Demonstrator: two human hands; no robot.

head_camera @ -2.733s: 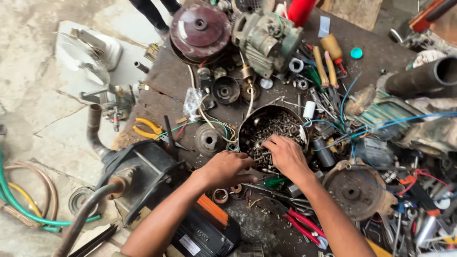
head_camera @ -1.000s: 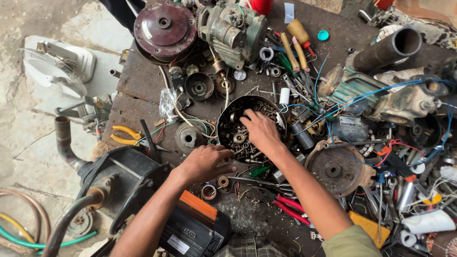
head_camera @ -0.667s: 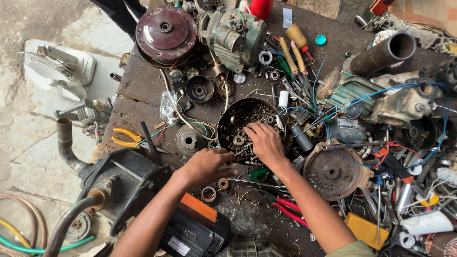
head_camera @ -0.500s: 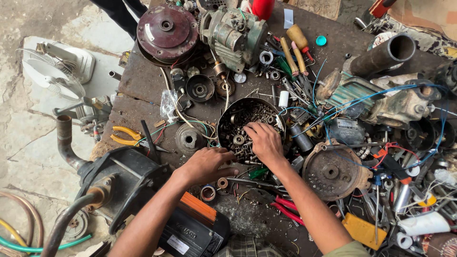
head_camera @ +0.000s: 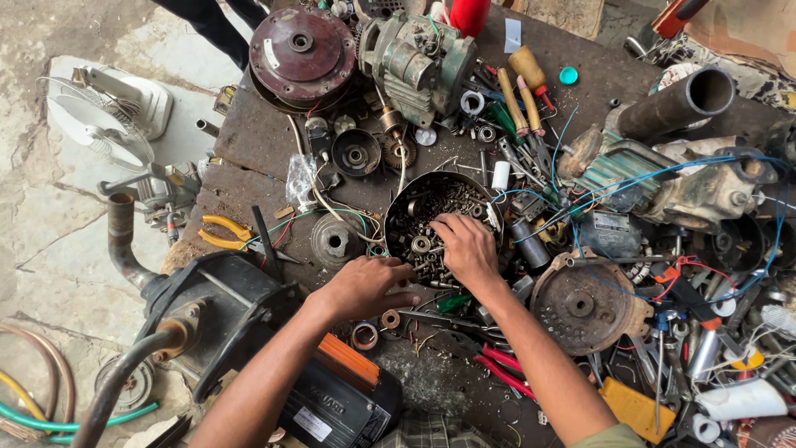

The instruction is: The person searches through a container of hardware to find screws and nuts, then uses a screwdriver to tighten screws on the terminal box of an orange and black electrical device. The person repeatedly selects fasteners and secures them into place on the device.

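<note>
The round black metal bowl full of small screws, nuts and washers (head_camera: 439, 217) sits in the middle of the dark, messy worktop (head_camera: 249, 149). Everything else is told from that bowl.

Far to the left of the bowl, on the floor, lies a white fan (head_camera: 104, 116). Nearer on the left are yellow-handled pliers (head_camera: 222, 234). Just left of the bowl's near edge is the left hand (head_camera: 365, 286). It rests on the worktop, its fingers loosely curled and touching the rim. I cannot tell if it holds anything.

Inside the bowl, on the right part, is the right hand (head_camera: 466, 249). Its fingers are bent down into the little parts, as if picking through them. I cannot see a piece pinched between them.

The little parts look hard, small and light, and likely oily, so they could slip. A pinch with fingertips should work best. The bowl itself looks heavy; its rim is the place to grab.

Right of the bowl sits a round rusty metal cover (head_camera: 584, 303).
</note>
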